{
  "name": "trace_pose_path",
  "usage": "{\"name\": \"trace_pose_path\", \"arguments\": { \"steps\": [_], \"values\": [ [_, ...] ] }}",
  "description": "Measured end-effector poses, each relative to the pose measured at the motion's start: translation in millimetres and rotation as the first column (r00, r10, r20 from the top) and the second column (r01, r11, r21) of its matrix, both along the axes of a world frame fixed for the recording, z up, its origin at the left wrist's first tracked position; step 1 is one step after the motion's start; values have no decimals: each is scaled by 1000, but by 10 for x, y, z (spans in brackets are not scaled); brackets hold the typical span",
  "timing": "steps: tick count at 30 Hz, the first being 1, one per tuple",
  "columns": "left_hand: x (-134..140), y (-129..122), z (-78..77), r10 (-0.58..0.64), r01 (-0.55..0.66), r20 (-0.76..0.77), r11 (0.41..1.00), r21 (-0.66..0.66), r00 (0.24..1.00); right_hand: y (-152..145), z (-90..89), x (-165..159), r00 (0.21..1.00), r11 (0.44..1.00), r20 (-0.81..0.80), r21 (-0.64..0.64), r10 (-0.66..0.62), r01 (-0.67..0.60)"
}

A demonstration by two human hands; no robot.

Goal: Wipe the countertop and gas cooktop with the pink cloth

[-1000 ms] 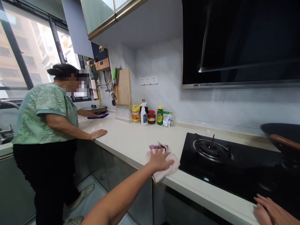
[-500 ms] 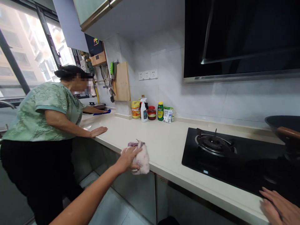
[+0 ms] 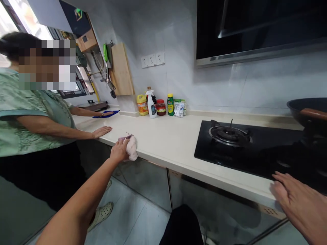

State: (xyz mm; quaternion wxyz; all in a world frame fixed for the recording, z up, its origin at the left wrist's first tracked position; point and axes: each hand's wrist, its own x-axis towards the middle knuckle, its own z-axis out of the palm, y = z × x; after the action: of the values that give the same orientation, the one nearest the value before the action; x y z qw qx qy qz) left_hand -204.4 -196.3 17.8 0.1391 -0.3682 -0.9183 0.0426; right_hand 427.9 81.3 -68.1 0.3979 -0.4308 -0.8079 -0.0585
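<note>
My left hand is closed on a pale pink cloth at the front edge of the white countertop. Part of the cloth hangs over that edge, and a purple strip shows at its top. Off to the right, my right hand rests at the counter's front edge beside the black gas stove. Its fingers are stretched out, with nothing in them.
A person in a green patterned top leans over the counter at left, one hand on a blue cloth. Against the wall stand a white spray bottle, a red-lidded jar and a green bottle. A wok sits at right.
My left hand has moved left along the counter edge with the pink cloth. The other person has turned more toward me. My view has shifted, and my right hand stays near the stove.
</note>
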Motion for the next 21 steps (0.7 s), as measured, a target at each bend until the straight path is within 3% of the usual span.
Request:
{"name": "trace_pose_path", "arguments": {
  "steps": [4, 13, 17, 21],
  "values": [
    [226, 26, -74, -37, 38, -60, 999, 28, 998, -54, 14, -78, 990, 996, 112, 49, -83, 78],
    [968, 254, -190, -279, 286, -176, 958, 12, 944, -101, 48, -213, 984, 984, 79, 97, -160, 152],
    [1449, 452, -235, -415, 419, -159, 908, -7, 896, -161, 159, -263, 978, 975, 102, 142, -184, 168],
    [2056, 754, -328, -563, 571, -145, 821, 15, 814, -207, 241, -288, 967, 970, 147, 157, -208, 185]
  ]
}}
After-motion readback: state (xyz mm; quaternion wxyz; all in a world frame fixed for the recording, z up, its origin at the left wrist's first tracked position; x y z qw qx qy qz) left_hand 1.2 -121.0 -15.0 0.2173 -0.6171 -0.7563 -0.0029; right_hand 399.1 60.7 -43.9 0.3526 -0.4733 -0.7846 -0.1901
